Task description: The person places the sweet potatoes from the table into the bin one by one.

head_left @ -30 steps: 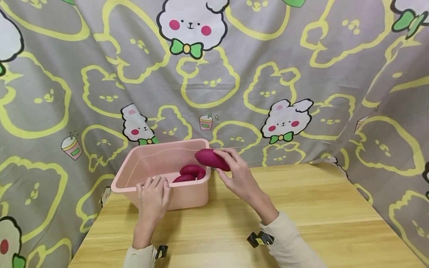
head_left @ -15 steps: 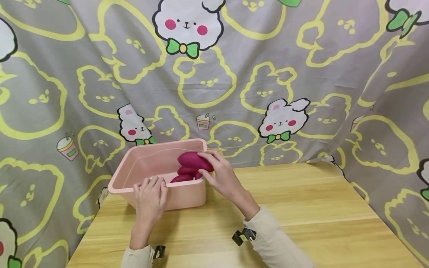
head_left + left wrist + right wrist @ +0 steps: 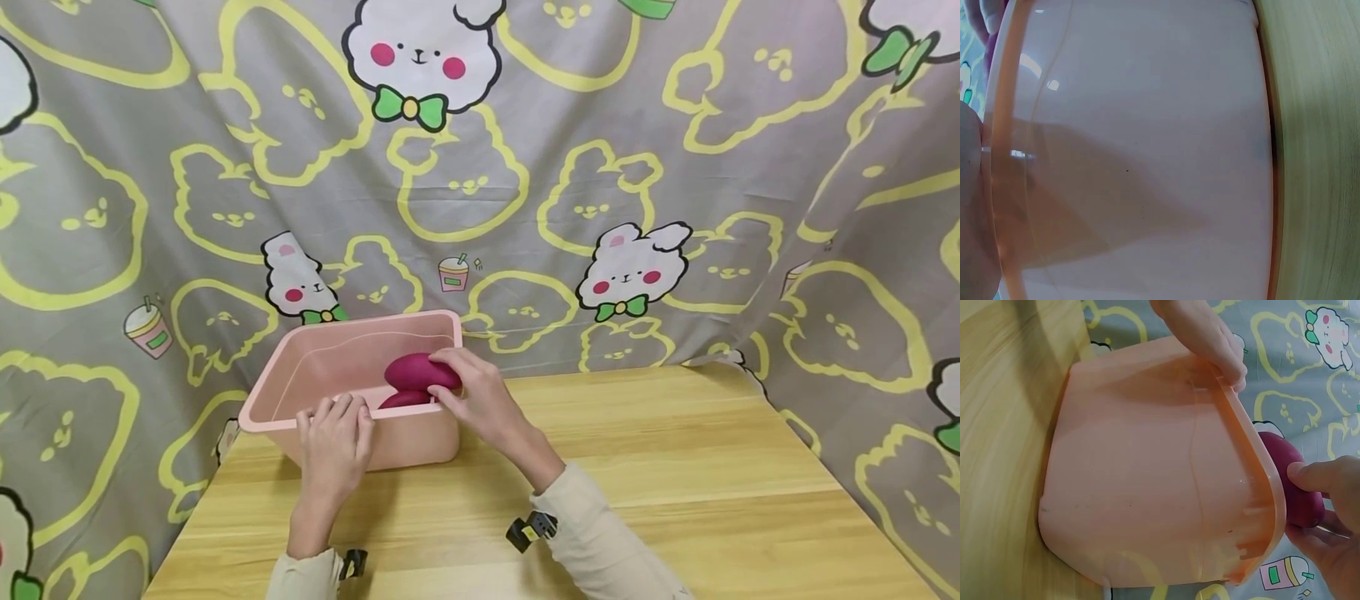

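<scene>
A pink plastic bin (image 3: 408, 442) stands on the wooden table, and my left hand (image 3: 334, 446) grips its near rim with the fingers curled over the edge. My right hand (image 3: 486, 398) holds a smooth, tapered magenta sweet potato (image 3: 414, 372) at its right end, inside the bin's right corner. Below it in the bin lies another magenta sweet potato (image 3: 405, 400), partly hidden by the held one and the near wall. The right wrist view has the thumb (image 3: 1313, 477) on one side of the held sweet potato (image 3: 1282, 453) and fingers on the other.
The light wooden table (image 3: 637, 467) reaches out to the right of the bin. A grey curtain (image 3: 517, 208) with cartoon bears and rabbits hangs close behind and at both sides. Black wrist cameras (image 3: 531, 530) are strapped by the sleeves.
My right hand has moved left and down, carrying the sweet potato from above the bin's right rim to inside the bin. My left hand stays on the rim.
</scene>
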### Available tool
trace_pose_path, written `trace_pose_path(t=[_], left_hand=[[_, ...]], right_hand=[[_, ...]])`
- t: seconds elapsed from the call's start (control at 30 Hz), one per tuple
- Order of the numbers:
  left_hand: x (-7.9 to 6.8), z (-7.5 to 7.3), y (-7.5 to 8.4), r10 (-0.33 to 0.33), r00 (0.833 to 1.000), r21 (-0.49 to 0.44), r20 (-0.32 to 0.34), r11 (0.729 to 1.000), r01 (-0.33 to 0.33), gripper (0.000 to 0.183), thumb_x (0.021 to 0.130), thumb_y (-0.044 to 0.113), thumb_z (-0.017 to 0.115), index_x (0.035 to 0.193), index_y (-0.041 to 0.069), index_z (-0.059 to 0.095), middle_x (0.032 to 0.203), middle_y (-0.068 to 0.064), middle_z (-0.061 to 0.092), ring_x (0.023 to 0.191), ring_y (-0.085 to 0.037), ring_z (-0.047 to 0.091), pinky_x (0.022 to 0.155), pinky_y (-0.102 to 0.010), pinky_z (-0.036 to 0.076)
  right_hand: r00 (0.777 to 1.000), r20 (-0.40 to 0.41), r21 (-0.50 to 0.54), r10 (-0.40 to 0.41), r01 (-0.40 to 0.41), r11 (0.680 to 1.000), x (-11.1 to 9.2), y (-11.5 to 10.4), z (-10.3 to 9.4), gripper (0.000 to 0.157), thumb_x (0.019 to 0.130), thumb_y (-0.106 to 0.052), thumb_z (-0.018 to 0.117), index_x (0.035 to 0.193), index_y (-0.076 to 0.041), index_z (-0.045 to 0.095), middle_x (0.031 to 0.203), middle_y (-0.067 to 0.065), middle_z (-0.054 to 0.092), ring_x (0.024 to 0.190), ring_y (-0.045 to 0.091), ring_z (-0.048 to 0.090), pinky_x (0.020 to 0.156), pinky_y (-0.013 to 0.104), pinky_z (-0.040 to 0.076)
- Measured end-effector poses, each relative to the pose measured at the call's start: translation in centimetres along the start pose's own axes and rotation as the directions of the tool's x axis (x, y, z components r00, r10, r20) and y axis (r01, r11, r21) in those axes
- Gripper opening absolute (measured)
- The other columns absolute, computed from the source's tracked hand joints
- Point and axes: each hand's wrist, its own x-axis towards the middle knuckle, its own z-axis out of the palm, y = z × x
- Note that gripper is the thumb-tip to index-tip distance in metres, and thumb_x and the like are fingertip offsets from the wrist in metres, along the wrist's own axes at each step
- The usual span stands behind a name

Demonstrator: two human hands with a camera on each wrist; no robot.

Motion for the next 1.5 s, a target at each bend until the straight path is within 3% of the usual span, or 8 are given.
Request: trace_pose_path(t=[0.33,0.73,1.1,1.2,1.33,1.5], left_hand=[[-0.2,-0.1,0.2,-0.01,1.0,0.001,0.008,1.0,0.01,0.031,0.101,0.023,0.039,0.087,0.007,0.061,0.091,-0.014,0.067,0.086,-0.039,0.055,0.082,-0.059,0.032],[-0.5,-0.3,0.2,-0.01,1.0,0.013,0.006,1.0,0.01,0.03,0.101,0.022,0.038,0.087,0.006,0.059,0.089,-0.012,0.065,0.085,-0.039,0.054,0.081,-0.059,0.032],[-0.4,-0.6,0.0,-0.012,1.0,0.01,0.012,1.0,0.012,0.029,0.1,0.022,0.04,0.086,0.006,0.06,0.09,-0.013,0.067,0.085,-0.038,0.055,0.081,-0.059,0.032],[-0.2,-0.6,0.0,-0.006,1.0,0.011,0.016,1.0,0.005,0.029,0.1,0.022,0.039,0.086,0.007,0.06,0.089,-0.011,0.066,0.084,-0.038,0.054,0.081,-0.058,0.032],[0.2,-0.5,0.0,-0.004,0.999,0.01,0.037,1.0,0.004,0.03,0.102,0.023,0.039,0.088,0.008,0.061,0.089,-0.011,0.066,0.085,-0.037,0.054,0.082,-0.058,0.032],[0.4,-0.8,0.2,-0.033,0.997,-0.021,0.068,0.999,0.035,0.027,0.102,0.023,0.043,0.092,0.008,0.063,0.094,-0.012,0.066,0.091,-0.038,0.056,0.085,-0.057,0.033]], right_hand=[[1.0,0.031,0.004,-0.002,0.002,1.0,0.0,0.0,0.3,0.037,0.087,-0.012,0.082,0.121,-0.004,0.07,0.121,0.006,0.069,0.112,0.018,0.064,0.096,0.03,0.053],[0.997,0.071,-0.008,-0.006,0.007,1.0,-0.2,-0.3,1.1,0.03,0.088,-0.015,0.082,0.114,-0.005,0.072,0.112,0.005,0.071,0.104,0.017,0.067,0.091,0.031,0.054],[0.997,0.071,0.021,-0.014,0.012,1.0,-0.1,-0.3,1.4,0.023,0.092,-0.016,0.077,0.113,-0.007,0.072,0.11,0.004,0.071,0.097,0.013,0.065,0.077,0.021,0.055],[0.998,0.063,0.027,-0.014,0.012,1.0,-0.1,-0.3,1.2,0.02,0.094,-0.015,0.076,0.113,-0.008,0.071,0.111,0.003,0.07,0.097,0.013,0.064,0.075,0.019,0.054],[0.999,0.032,0.049,-0.023,0.022,0.999,-0.4,-0.2,0.8,0.02,0.094,-0.011,0.074,0.113,-0.006,0.071,0.114,0.005,0.069,0.095,0.013,0.066,0.074,0.026,0.057],[0.999,-0.011,0.027,-0.049,0.05,0.998,-1.1,0.2,0.0,0.024,0.095,-0.012,0.073,0.118,-0.005,0.07,0.12,0.005,0.067,0.089,0.014,0.064,0.082,0.028,0.055]])
